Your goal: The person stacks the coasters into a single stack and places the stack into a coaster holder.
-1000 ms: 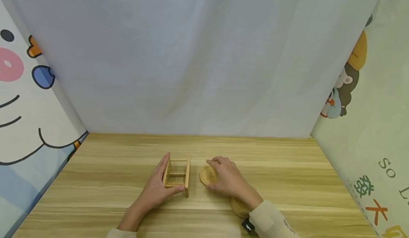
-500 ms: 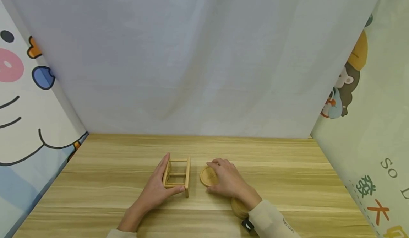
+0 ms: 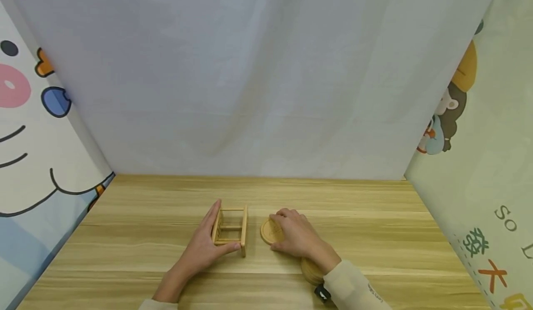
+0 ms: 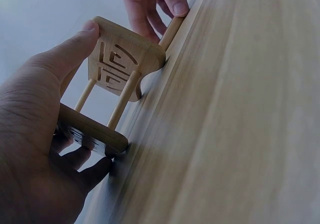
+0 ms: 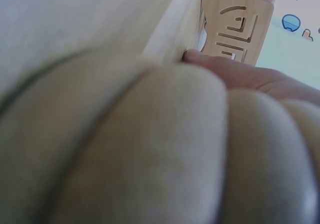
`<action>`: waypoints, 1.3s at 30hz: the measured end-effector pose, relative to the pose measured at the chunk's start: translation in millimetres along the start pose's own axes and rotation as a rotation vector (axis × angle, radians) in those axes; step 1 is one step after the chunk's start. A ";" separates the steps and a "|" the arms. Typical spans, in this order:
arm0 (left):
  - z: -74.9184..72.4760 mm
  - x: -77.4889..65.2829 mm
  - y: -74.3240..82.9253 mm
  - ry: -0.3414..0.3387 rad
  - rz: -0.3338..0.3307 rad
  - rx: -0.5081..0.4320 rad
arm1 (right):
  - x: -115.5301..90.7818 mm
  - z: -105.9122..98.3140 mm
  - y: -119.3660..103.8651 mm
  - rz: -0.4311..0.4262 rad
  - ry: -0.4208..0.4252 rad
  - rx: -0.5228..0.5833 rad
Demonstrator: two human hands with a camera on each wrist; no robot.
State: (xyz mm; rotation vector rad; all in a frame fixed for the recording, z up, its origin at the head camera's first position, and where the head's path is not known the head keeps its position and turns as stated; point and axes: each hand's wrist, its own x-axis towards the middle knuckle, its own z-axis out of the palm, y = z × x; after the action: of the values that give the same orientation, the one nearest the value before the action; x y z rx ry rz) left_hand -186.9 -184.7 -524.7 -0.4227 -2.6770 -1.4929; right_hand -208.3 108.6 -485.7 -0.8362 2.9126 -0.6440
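Observation:
My left hand (image 3: pixel 204 244) grips a small wooden coaster rack (image 3: pixel 244 229) by its left side, thumb at the near end and fingers at the far end. The rack has slatted dowels between two end panels, and cut-out patterns show on a panel (image 4: pixel 117 64) in the left wrist view. To its right, my right hand (image 3: pixel 297 233) holds the edge of a round wooden coaster (image 3: pixel 269 231) lying flat on the table. Thumb and fingers lie at its right rim and hide part of it. The coaster's edge (image 4: pixel 172 32) shows beside the rack in the left wrist view.
Below my right wrist sits another round wooden thing (image 3: pixel 310 271), partly hidden by the forearm. Large blurred rounded ribs (image 5: pixel 150 149) fill the right wrist view. A pale curtain (image 3: pixel 258 78) hangs behind the wood-grain table (image 3: pixel 166 194), with printed sheets at both sides.
My right hand's fingers have drawn slightly toward me along the coaster's rim. The left hand and the rack look unmoved.

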 end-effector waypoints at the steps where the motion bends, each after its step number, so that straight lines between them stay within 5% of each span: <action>1: 0.1 0.1 0.0 0.002 0.002 0.000 | -0.2 0.2 0.0 0.000 0.002 -0.004; 9: 0.7 0.5 0.4 0.006 -0.002 -0.002 | -0.2 1.3 2.5 -0.010 0.010 0.001; 20: 0.6 -0.8 1.9 0.001 -0.006 0.007 | 15.0 43.7 49.4 -0.065 0.082 0.024; 30: 0.4 -1.1 2.1 -0.004 -0.011 -0.003 | -1.3 -1.5 -2.0 0.002 0.042 0.062; 39: 0.2 -1.0 1.9 0.006 -0.003 0.005 | -0.4 -3.7 -4.1 0.026 0.054 0.072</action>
State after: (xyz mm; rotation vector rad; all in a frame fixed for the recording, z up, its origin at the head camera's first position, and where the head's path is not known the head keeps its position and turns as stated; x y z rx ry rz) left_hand -185.5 -183.8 -523.4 -0.4137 -2.6774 -1.4860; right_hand -206.4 107.0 -480.7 -0.7838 2.9230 -0.7763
